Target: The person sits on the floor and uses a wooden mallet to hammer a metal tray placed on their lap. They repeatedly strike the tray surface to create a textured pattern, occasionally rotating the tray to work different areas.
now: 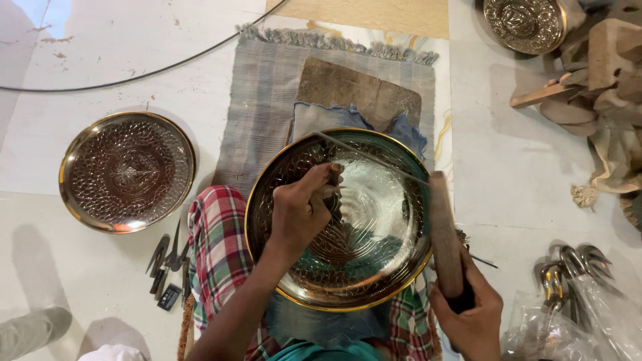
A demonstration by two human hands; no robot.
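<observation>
On the lap, over a checked cloth point(217, 234), a big brass tray point(338, 217) sits tilted. Left hand point(301, 210) rests inside the tray, grip pinched on a thin metal punch point(371, 157) whose tip meets the patterned surface. Right hand point(468, 317), at the tray's right rim, grip wrapped tight on a wooden mallet point(445, 234) standing upright. Far left of the left grip, a second tray point(127, 172) lies on the floor, small tools point(167, 264) near it
</observation>
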